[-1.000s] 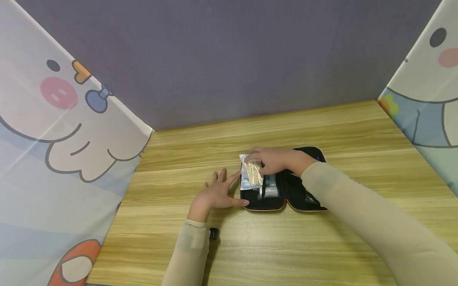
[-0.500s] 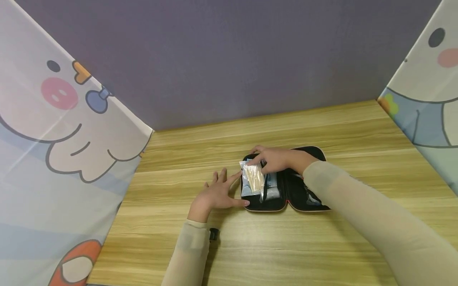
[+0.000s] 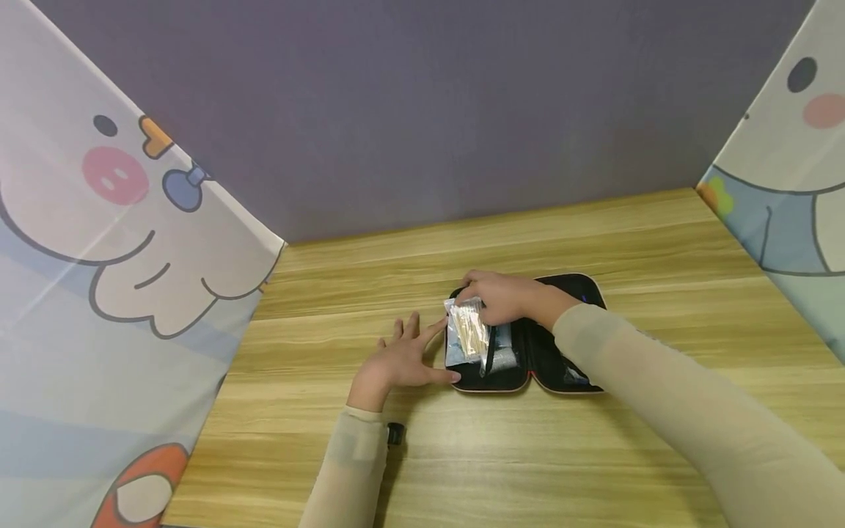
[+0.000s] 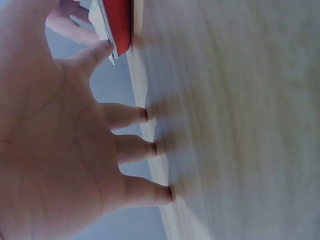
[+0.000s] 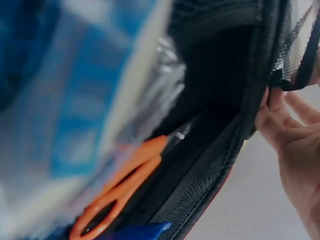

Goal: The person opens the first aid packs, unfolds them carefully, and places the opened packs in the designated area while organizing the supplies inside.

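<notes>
- Closest to me, two pale sleeves [image 3: 660, 381] reach in over the wood-grain bench [image 3: 528, 455], with a small black object [image 3: 395, 433] just beside the left one.
- The left hand [image 3: 403, 361] has its fingers spread and grasps nothing; thumb and forefinger touch the case's left edge, and other fingertips rest on the bench.
- The black-lined case [image 3: 469, 379] lies unfolded on the bench, its outside red; orange-handled scissors [image 5: 142, 152] and something blue [image 5: 142, 232] sit in its right half, partly under the right arm.
- In the left half lies a clear packet of swabs [image 3: 470, 334], beside a black strap [image 3: 490, 352].
- The right hand [image 3: 505, 297] has its fingers curled onto the packet's far end.
- Behind stands a plain grey wall [image 3: 422, 110], cartoon panels [image 3: 46, 220] on either side.
</notes>
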The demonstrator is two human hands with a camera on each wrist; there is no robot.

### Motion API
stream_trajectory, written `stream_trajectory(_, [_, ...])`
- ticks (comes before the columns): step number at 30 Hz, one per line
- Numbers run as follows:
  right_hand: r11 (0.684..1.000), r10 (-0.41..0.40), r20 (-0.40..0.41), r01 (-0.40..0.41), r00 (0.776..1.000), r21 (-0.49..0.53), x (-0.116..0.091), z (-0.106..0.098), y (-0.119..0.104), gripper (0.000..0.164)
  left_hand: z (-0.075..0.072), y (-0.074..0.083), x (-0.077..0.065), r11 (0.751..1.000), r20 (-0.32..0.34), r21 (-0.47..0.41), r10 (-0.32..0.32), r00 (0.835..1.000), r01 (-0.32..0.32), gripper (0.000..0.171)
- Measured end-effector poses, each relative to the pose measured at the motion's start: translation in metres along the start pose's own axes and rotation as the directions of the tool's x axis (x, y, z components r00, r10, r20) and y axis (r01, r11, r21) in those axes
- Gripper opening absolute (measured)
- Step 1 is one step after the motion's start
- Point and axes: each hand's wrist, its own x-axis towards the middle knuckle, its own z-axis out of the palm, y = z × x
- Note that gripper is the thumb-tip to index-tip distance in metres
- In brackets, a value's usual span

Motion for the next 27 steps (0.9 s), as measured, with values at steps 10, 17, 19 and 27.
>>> stream_trajectory(10, [0.995,0.005,0.006,-0.005,1.000,0.100,-0.006,0.000,0.014,0.041,0.000,0.002,0.001,1.000,0.006,0.010,-0.007,1.000,0.007,0.104])
stream_trajectory(17, [0.987,0.030,0.086,-0.044,0.996,0.156,-0.009,-0.001,0.013,0.056,0.000,0.001,0.002,1.000,0.009,0.011,-0.004,1.000,0.004,0.104])
stream_trajectory(19, [0.982,0.033,0.112,-0.054,0.993,0.183,-0.009,-0.002,0.012,0.062,0.001,0.000,0.002,1.000,0.008,0.011,-0.003,1.000,0.003,0.104])
stream_trajectory(27, [0.975,0.030,0.117,-0.054,0.993,0.214,-0.009,0.001,0.012,0.067,0.001,-0.001,0.002,1.000,0.003,0.009,-0.007,1.000,0.007,0.104])
